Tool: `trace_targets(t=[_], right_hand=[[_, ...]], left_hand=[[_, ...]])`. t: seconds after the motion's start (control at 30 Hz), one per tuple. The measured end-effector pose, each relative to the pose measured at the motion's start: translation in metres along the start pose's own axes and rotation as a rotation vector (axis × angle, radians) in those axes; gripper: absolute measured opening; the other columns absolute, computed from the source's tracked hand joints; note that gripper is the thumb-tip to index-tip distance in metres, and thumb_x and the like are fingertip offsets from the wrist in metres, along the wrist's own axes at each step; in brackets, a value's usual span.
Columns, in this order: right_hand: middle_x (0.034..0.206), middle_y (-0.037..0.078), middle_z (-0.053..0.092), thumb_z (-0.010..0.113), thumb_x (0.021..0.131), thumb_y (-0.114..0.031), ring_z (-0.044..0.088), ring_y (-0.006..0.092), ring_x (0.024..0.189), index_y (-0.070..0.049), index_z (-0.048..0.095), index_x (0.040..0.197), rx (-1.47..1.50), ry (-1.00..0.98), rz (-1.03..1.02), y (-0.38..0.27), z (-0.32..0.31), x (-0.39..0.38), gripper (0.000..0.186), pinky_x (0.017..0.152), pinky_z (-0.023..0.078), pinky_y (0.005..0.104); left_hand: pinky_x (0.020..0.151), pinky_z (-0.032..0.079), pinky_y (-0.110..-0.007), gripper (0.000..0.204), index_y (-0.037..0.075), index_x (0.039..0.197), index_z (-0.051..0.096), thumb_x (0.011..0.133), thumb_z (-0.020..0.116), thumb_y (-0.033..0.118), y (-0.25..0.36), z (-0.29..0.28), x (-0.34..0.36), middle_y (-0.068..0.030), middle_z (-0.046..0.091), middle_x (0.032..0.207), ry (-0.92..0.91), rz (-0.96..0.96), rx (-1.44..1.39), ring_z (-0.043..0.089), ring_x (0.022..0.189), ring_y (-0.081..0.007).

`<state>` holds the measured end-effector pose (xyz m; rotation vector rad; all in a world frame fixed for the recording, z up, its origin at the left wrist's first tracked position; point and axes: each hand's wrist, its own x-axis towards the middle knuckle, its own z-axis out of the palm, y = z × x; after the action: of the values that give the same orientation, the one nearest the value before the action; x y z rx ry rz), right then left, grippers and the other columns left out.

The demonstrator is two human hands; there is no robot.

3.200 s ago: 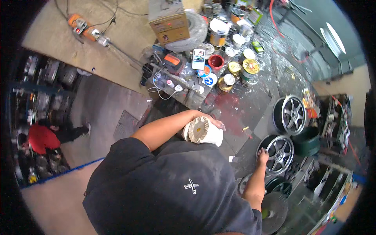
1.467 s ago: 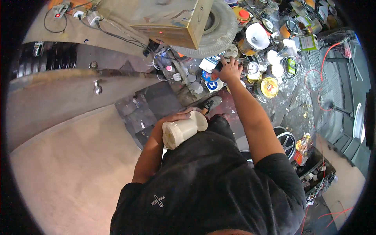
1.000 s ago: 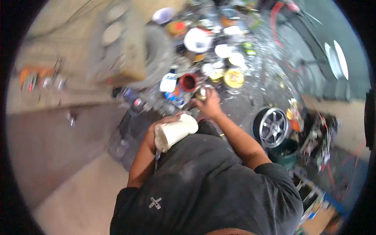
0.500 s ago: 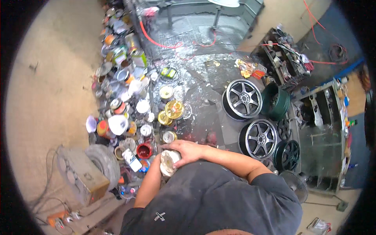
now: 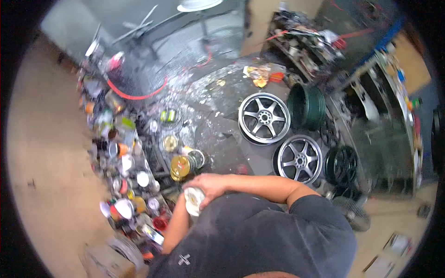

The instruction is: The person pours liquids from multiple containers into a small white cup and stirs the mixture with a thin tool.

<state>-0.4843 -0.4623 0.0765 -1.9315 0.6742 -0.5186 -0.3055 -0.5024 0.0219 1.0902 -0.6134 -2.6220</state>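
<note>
Close against my dark shirt is a whitish round container [image 5: 193, 202] with a ragged pale rim; what is inside it is too blurred to tell. My right hand [image 5: 211, 186] reaches across from the right and curls over its far side, thumb on the near side. From below, my left forearm [image 5: 177, 227] runs up to the same container, whose bulk hides the left hand and its fingers. Just beyond my hands stand a yellow-gold can [image 5: 181, 167] and, farther off, a can with a pale top [image 5: 170, 143].
Paint-stained cans and cups [image 5: 124, 163] crowd the left side, with a phone-like device [image 5: 153, 234] near my left arm. Silver six-spoke wheels [image 5: 264, 116] and a dark green wheel rim [image 5: 307, 107] stand right. A red hose [image 5: 134, 96] curves across the floor; a fan [image 5: 351, 214] stands beside me.
My view has swung, so the cans and wheels sit farther left and more of the grey booth shows. My right hand stays on the whitish container, which remains near my body.
</note>
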Motion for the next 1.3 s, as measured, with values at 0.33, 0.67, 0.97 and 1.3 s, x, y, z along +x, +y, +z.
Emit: trace_targets(t=[0.33,0.67,0.97,1.3], right_hand=[[0.138,0.016,0.062,0.096,0.063,-0.032,0.06,0.0282,0.129,-0.002,0.044,0.152,0.46,0.238,0.079,0.013,-0.088,0.009,0.107,0.113,0.044,0.04],[0.133,0.018,0.06,0.083,0.074,-0.015,0.061,0.0267,0.121,0.003,0.041,0.152,0.257,0.72,0.242,0.119,-0.234,0.066,0.09,0.108,0.046,0.038],[0.137,0.022,0.058,0.08,0.086,-0.011,0.059,0.0279,0.121,0.01,0.041,0.149,-0.01,0.58,0.478,0.251,-0.306,0.087,0.077,0.108,0.045,0.0384],[0.143,0.021,0.054,0.082,0.088,-0.018,0.055,0.0289,0.127,0.001,0.043,0.152,-0.095,0.197,0.328,0.287,-0.327,0.292,0.078,0.111,0.042,0.0399]], left_hand=[[0.098,0.056,-0.038,0.045,0.004,0.138,0.059,0.104,0.057,0.032,0.034,0.03,0.011,-0.011,0.071,0.124,0.089,0.063,-0.096,0.071,0.107,-0.0238],[0.107,0.048,-0.038,0.046,0.011,0.149,0.048,0.108,0.048,0.033,0.088,-0.075,0.11,-0.0064,0.059,0.14,-0.077,0.269,-0.112,0.062,0.123,-0.021],[0.111,0.04,-0.036,0.045,0.01,0.144,0.052,0.107,0.05,0.034,0.224,-0.137,0.143,-0.0051,0.06,0.136,-0.114,0.521,0.057,0.056,0.126,-0.0174],[0.111,0.041,-0.037,0.044,0.011,0.143,0.057,0.105,0.051,0.033,0.253,-0.176,0.071,-0.0054,0.062,0.138,0.317,0.663,-0.141,0.056,0.127,-0.0189]])
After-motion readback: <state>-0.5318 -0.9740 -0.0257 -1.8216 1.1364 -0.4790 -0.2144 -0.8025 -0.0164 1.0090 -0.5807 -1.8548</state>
